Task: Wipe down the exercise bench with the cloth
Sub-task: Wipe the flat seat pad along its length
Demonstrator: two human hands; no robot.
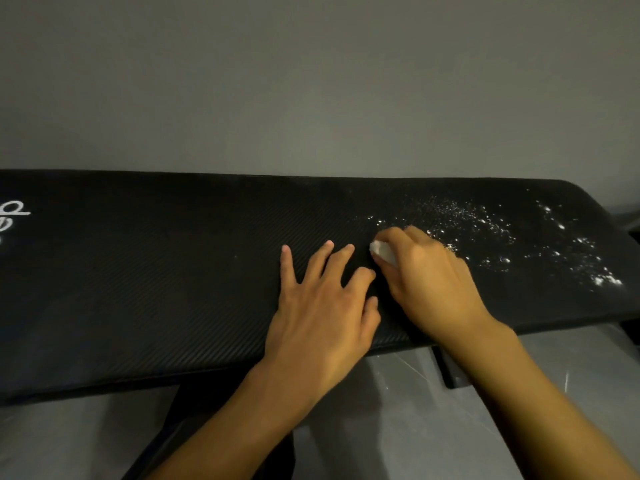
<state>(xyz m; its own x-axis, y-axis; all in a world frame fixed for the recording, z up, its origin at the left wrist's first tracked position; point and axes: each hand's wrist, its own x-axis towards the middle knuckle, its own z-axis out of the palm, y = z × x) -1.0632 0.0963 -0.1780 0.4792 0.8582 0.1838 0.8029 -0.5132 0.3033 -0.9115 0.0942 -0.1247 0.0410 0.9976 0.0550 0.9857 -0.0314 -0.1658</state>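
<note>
Since the plain grey wall (311,81) fills the whole upper half of the view, we name it first. Below it runs the long black worktop (156,289), which is the padded top of the exercise bench. It goes from the left edge almost to the right edge, and its surface has a fine ribbed pattern. Under its near edge we see a pale grey floor (398,410) with thin light veins. On the floor are dark parts of the frame (194,427), one below the middle and a shorter one more to the right.

Two bare forearms come in from the bottom. The left hand (322,313) lies palm down near the middle of the worktop, its fingers straight and spread apart, and it holds nothing. The right hand (426,271) is just beside it, on its right, with the fingers curled round a small white cloth (382,251). We cannot tell if the two hands touch each other.

To the right of the right hand, many white specks (485,230) are scattered over the worktop. They are fine near the hand and make bigger spots toward the right end. We cannot tell whether they are drops or powder. At the far left a white logo (15,213) is cut by the picture edge.

The cloth is pressed on the worktop under the right fingers. Only a little of it shows, on the side toward the left hand.
</note>
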